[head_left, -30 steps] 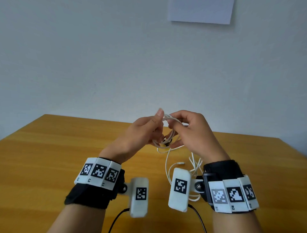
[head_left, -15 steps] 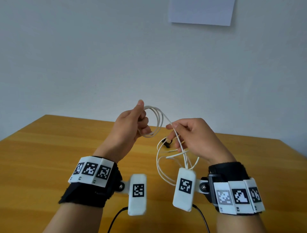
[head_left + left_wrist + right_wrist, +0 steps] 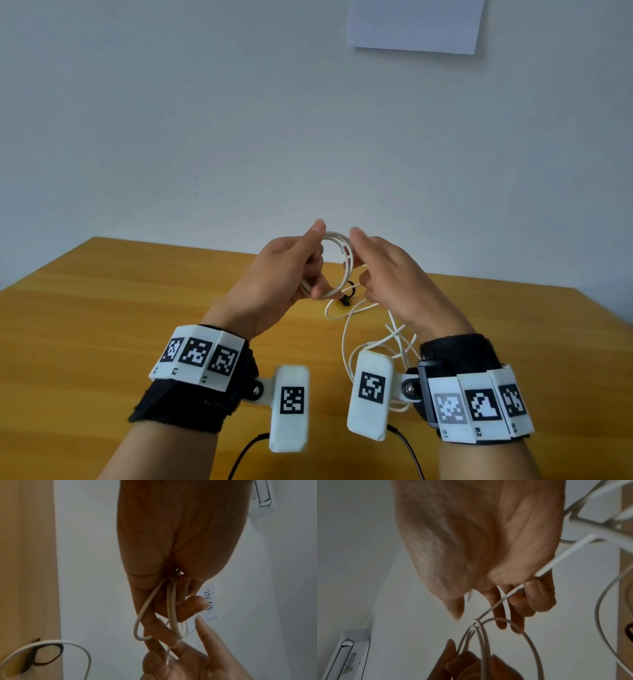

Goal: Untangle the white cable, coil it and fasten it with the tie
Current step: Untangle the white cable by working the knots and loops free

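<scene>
My left hand (image 3: 308,263) holds a small coil of the white cable (image 3: 346,255) upright above the table, thumb on top and fingers curled through the loops (image 3: 171,608). My right hand (image 3: 373,270) is right beside the coil; a strand of the cable (image 3: 513,592) runs through its curled lower fingers while its index finger points up, blurred. The rest of the cable (image 3: 346,342) trails loose down to the table by my right wrist. The black tie (image 3: 347,296) lies on the table under the hands and shows as a loop (image 3: 42,654) in the left wrist view.
The wooden table (image 3: 102,325) ends at a pale wall close behind the hands. A sheet of paper (image 3: 414,24) hangs on that wall. Two thin black wires (image 3: 246,452) run from the wrist cameras off the near edge.
The hands were apart, with a strand stretched between them. My right hand has risen and come in against the coil, bringing its strand to the loops; the left hand has dropped slightly.
</scene>
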Tool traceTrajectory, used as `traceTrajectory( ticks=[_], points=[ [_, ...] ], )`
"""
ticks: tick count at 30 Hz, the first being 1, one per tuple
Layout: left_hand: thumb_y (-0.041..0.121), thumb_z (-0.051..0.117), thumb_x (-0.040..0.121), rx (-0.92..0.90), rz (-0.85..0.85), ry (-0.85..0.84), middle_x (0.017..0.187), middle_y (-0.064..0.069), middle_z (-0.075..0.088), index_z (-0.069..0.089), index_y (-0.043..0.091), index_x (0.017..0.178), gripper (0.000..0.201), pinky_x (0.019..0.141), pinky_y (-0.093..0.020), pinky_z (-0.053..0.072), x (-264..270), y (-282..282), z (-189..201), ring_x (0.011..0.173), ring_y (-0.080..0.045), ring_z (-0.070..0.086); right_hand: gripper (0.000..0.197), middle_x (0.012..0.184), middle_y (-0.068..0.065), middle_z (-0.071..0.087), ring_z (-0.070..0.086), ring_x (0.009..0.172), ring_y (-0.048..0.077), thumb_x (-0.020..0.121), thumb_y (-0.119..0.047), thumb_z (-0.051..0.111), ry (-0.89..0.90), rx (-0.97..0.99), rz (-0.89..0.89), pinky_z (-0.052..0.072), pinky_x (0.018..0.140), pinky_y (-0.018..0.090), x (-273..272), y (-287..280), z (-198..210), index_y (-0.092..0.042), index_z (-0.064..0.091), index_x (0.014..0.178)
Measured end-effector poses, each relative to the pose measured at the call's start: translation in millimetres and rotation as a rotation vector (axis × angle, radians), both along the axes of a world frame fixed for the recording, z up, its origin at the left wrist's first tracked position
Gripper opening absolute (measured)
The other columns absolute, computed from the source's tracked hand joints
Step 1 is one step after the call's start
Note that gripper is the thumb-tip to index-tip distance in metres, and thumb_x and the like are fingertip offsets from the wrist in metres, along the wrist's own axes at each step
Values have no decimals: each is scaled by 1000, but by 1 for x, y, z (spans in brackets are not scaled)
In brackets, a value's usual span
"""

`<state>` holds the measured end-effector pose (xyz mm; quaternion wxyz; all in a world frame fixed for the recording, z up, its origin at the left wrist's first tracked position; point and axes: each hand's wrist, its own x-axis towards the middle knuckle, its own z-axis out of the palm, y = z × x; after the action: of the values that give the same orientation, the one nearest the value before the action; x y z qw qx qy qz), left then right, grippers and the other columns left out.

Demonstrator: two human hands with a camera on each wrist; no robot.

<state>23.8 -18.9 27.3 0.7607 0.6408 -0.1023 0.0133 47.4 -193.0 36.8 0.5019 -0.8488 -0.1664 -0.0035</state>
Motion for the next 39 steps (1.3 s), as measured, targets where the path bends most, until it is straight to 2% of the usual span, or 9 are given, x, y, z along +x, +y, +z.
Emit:
traceTrajectory(
  ticks=[3,8,14,18,20,23,28,32,39],
  points=[
    [44,50,103,3,32,-4,61,-1,31,49,6,78,45,66,-32,56,1,-2,-2,52,-19,46,24,83,-9,69,59,57,0,97,-49,62,-109,-79,-9,45,56,13,0,0,-1,-27,66,105],
    [41,63,98,234,123,-87,67,0,63,74,11,98,32,90,-49,61,6,2,-7,68,-16,67,14,90,2,72,57,52,-2,103,-25,55,-167,-126,-45,41,47,10,4,-3,-4,-27,69,107],
    [24,61,103,297,225,-139,71,-1,68,69,7,99,19,74,-39,61,9,8,-11,66,-13,68,23,92,-7,74,54,49,-8,106,-21,51,-167,-165,-27,40,48,7,5,-3,-5,-26,69,119],
    [21,59,104,230,224,-128,73,1,70,69,4,106,20,86,-52,62,9,9,-10,68,-18,70,21,82,-7,70,55,45,-9,107,-27,52,-163,-181,-28,38,47,7,6,-5,-6,-24,69,118],
    [19,56,105,216,211,-125,76,1,71,68,3,110,21,89,-54,61,8,9,-10,68,-17,70,21,76,-8,68,56,47,-9,107,-29,51,-159,-195,-32,38,47,7,5,-6,-6,-23,70,115],
    [14,53,106,239,190,-116,80,1,71,66,7,120,20,88,-50,62,7,8,-10,66,-13,67,23,84,-6,72,59,55,-7,107,-29,49,-183,-248,-30,40,51,7,6,-4,-7,-24,71,112],
    [14,63,100,278,106,-46,84,-3,73,63,12,124,24,80,-39,57,3,8,-7,70,-17,66,23,84,-6,68,61,72,7,109,-29,46,-196,-369,6,40,60,17,6,-1,-10,-28,67,101],
    [24,74,92,171,75,13,91,-7,79,51,25,138,52,77,-34,59,-2,10,0,71,-26,72,26,83,-6,69,65,78,6,110,-26,44,-187,-349,38,46,66,18,2,1,-9,-37,66,102],
    [25,71,95,550,50,-13,81,-3,80,71,13,115,23,61,-22,56,-6,15,1,70,-21,78,33,81,5,69,63,78,24,109,-24,46,-190,-391,130,47,66,35,2,2,-13,-32,72,90]
  ],
)
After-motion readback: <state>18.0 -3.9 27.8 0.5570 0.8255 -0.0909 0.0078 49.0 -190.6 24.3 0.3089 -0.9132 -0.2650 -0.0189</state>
